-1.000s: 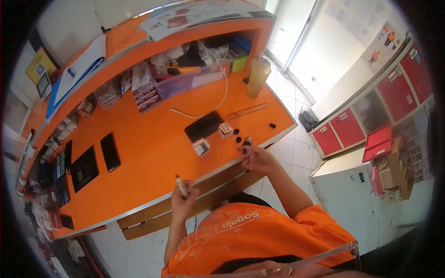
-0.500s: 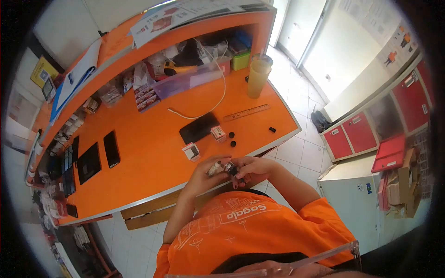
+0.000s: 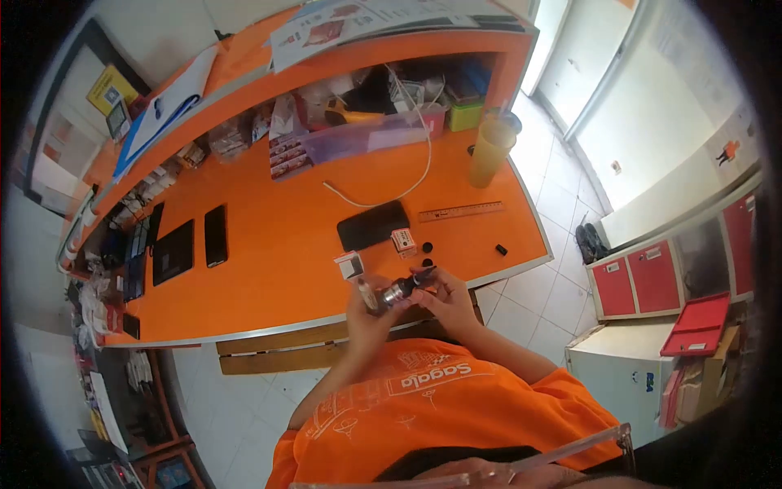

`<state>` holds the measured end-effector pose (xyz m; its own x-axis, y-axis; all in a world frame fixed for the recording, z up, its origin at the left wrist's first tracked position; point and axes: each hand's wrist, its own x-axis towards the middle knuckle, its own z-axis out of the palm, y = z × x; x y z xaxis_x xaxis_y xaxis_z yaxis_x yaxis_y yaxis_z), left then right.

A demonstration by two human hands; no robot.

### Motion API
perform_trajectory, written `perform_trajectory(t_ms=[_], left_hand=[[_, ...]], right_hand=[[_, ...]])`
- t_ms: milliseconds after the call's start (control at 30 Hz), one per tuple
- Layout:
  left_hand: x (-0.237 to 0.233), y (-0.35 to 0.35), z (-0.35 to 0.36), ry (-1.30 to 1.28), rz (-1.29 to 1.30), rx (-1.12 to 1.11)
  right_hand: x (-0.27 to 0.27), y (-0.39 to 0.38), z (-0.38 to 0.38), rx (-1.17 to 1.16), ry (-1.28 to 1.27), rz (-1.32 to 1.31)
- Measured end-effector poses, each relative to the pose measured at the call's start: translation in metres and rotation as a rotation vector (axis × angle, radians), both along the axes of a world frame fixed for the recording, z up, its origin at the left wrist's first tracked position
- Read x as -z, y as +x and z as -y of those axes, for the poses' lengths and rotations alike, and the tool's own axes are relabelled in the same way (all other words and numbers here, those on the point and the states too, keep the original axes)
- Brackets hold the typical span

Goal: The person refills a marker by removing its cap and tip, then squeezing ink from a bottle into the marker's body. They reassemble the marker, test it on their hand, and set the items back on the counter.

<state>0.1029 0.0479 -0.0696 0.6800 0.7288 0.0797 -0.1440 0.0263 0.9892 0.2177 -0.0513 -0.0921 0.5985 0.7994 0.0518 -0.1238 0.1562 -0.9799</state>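
My left hand (image 3: 366,323) is closed around the body of a vape (image 3: 395,293), which has a cream-coloured side, a silvery tank and a black end pointing right. My right hand (image 3: 450,308) grips it by the tank and black end; the fingers partly hide that part. Just beyond my hands on the orange desk lie a small white-and-red box (image 3: 349,265), another small box (image 3: 403,241) and a small round black cap (image 3: 428,248). A second black round piece sits beside my right fingertips.
A black phone (image 3: 373,226), a clear ruler (image 3: 461,211) and a short black cylinder (image 3: 501,249) lie on the desk (image 3: 277,277). Behind are a white cable (image 3: 427,159), a yellow tumbler (image 3: 492,153) and a purple bin (image 3: 358,140). A wooden bench (image 3: 281,359) runs below the desk edge.
Both hands have lifted the vape forward toward the desk edge, and the tank and black end now show more. The camera view has shifted, so the desk items appear farther right.
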Motion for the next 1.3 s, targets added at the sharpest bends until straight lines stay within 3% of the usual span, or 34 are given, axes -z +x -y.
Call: perform_trajectory(t_ms=[100, 167, 200, 267, 367, 467, 567, 667, 800, 1000, 1100, 1300], left_hand=[[0.007, -0.004, 0.003, 0.098, -0.004, 0.002], [0.009, -0.008, 0.003, 0.410, -0.143, -0.048], [0.007, -0.010, 0.002, 0.409, -0.149, -0.061], [-0.003, -0.012, 0.002, 0.663, -0.206, -0.097], [0.002, -0.015, 0.005, 0.453, -0.214, -0.073], [-0.003, -0.017, 0.005, 0.501, -0.245, -0.105], [0.005, -0.018, 0.001, 0.615, -0.132, -0.159], [0.006, -0.021, 0.001, 0.544, -0.133, -0.153], [0.000, -0.020, -0.001, 0.616, -0.111, -0.147], [-0.004, -0.022, 0.002, 0.469, -0.203, -0.116], [0.001, -0.021, 0.003, 0.471, -0.154, -0.145], [-0.001, -0.023, 0.004, 0.468, -0.078, -0.168]], right_hand=[[-0.023, -0.009, -0.002, 0.005, -0.005, -0.197], [-0.024, -0.009, -0.004, 0.024, -0.090, -0.081], [-0.023, -0.009, -0.005, 0.011, -0.091, -0.084], [-0.021, -0.007, -0.005, 0.016, -0.066, 0.023], [-0.022, -0.006, -0.007, -0.020, -0.070, 0.070], [-0.027, -0.004, -0.011, -0.075, -0.053, -0.058], [-0.027, -0.001, -0.015, -0.082, -0.015, 0.043], [-0.032, 0.007, -0.015, -0.141, -0.120, 0.166], [-0.031, 0.008, -0.013, -0.109, -0.137, 0.189], [-0.040, 0.008, -0.011, -0.140, -0.247, 0.218], [-0.031, 0.005, -0.013, -0.114, -0.069, 0.061], [-0.050, 0.009, -0.011, -0.141, -0.200, 0.285]])
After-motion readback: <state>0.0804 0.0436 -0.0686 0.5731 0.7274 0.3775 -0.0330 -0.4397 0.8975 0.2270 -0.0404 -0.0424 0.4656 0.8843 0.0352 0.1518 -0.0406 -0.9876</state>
